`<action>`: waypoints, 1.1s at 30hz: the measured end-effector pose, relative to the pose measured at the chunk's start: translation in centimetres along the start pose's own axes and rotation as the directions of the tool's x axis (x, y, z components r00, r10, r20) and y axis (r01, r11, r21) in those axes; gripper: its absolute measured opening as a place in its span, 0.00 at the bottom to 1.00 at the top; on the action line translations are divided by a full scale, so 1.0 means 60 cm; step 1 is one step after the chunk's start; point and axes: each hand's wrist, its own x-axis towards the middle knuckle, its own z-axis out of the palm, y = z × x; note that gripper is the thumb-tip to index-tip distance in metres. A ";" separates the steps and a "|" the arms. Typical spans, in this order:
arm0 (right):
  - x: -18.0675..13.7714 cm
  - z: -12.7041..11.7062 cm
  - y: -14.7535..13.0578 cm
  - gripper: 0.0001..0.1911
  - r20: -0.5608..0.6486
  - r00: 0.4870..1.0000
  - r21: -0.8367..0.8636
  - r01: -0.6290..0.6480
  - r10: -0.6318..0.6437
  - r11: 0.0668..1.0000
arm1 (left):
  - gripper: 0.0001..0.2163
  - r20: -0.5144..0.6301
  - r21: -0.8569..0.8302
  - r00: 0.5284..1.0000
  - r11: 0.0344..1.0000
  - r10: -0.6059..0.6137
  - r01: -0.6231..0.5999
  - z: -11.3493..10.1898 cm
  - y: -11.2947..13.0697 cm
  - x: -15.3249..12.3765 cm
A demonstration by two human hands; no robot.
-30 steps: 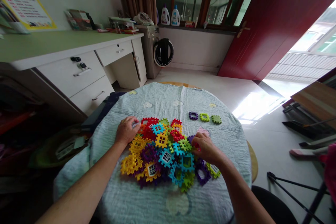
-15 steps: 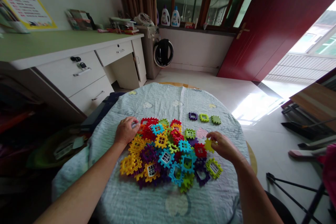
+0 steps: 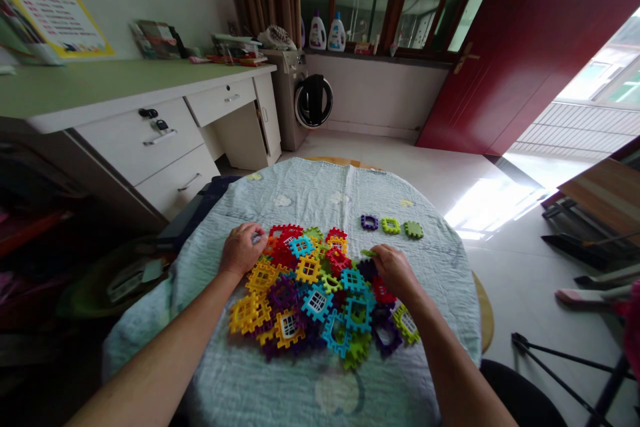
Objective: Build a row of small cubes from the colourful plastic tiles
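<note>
A heap of notched plastic building blocks (image 3: pixel 307 269) in red, yellow, blue, purple and green lies on the cloth-covered round table (image 3: pixel 320 193). Several have window grids. My left hand (image 3: pixel 241 250) rests at the heap's left edge by the red and orange blocks, its fingers loosely bent with a gap by the thumb. Above the heap's right side, my right hand (image 3: pixel 395 268) pinches a green block (image 3: pixel 369 253), seen nearly edge-on. Its wrist partly covers a red block (image 3: pixel 383 290) and a green block with a white grid (image 3: pixel 406 324).
Beyond my right hand, a purple block (image 3: pixel 369 222), a lime block (image 3: pixel 391 225) and a dull green block (image 3: pixel 413 230) stand apart in a row. A desk (image 3: pixel 150 90), washing machine (image 3: pixel 285 103) and red door (image 3: pixel 480 53) surround the table.
My right hand has moved left and slightly away from me, from the heap's right side. The green window block at that spot no longer shows lying there. The left hand stays put.
</note>
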 end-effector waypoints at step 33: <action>-0.047 -0.008 -0.005 0.31 0.124 0.983 -0.060 0.143 -0.135 0.988 | 0.09 -0.013 0.009 1.000 1.000 0.009 -0.009 0.000 -0.001 0.001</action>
